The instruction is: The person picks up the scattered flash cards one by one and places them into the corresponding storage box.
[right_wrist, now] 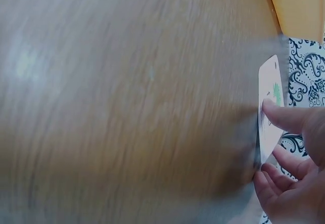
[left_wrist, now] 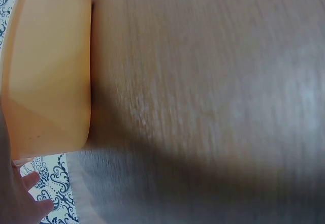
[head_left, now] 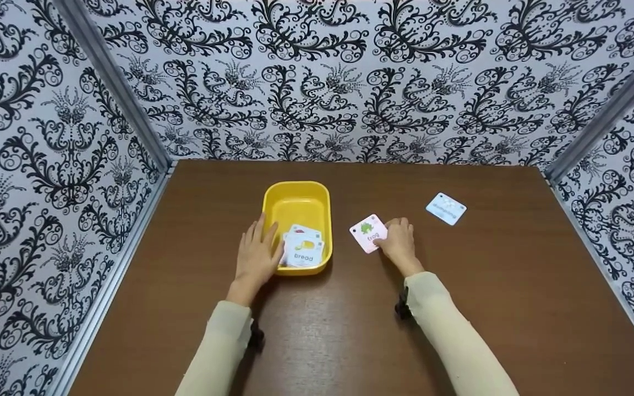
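Observation:
A yellow tray [head_left: 300,187] stands on the table, with a bread card [head_left: 304,254] lying over other cards at its near end. My left hand [head_left: 256,256] lies against the tray's left side, fingers spread at the rim and thumb towards the cards. In the left wrist view, part of that hand [left_wrist: 25,198] shows beside the tray wall [left_wrist: 48,76]. To the tray's right, my right hand [head_left: 399,242] pinches a pink frog card [head_left: 366,232] by its right edge. The right wrist view shows the thumb [right_wrist: 284,116] on the card's face, with fingers at its lower edge.
A light blue card [head_left: 446,209] lies further right on the brown table [head_left: 339,330]; its word is hard to read. Patterned walls [head_left: 317,82] enclose the table at the back and sides, with grey metal posts [head_left: 113,82] at the corners.

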Demonstrator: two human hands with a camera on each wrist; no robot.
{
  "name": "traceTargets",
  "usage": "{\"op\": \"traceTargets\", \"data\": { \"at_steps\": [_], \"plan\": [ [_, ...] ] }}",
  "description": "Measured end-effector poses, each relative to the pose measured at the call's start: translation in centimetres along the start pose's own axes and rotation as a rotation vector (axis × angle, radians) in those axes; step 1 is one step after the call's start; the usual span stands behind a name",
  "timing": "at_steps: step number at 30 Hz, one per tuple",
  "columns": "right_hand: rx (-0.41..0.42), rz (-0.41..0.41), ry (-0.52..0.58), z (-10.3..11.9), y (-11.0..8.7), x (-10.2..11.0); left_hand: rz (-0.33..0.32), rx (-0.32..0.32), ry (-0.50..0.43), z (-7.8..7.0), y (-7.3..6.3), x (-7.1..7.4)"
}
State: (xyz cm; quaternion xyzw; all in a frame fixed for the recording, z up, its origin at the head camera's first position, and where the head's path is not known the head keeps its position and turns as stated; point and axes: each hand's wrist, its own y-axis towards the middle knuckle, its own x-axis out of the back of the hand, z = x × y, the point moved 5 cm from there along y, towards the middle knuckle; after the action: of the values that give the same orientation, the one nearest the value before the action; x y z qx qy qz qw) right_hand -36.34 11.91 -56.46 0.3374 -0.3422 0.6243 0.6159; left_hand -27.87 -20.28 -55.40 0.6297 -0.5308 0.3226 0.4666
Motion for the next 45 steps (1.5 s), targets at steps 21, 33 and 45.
{"op": "traceTargets", "data": {
  "at_steps": [21, 33, 45],
  "plan": [
    [-0.158, 0.071, 0.503, -0.5, -0.2, 1.0, 0.023, 0.021, -0.007, 0.2, 0.0, -0.1],
    [-0.142, 0.082, 0.759, 2.5, -1.0, 2.3, 0.019, 0.013, -0.012, 0.0, -0.1, 0.1],
    [-0.077, 0.099, 0.845, 5.5, -1.8, 2.4, 0.012, 0.004, -0.001, -0.1, 0.0, 0.2]
  ]
}}
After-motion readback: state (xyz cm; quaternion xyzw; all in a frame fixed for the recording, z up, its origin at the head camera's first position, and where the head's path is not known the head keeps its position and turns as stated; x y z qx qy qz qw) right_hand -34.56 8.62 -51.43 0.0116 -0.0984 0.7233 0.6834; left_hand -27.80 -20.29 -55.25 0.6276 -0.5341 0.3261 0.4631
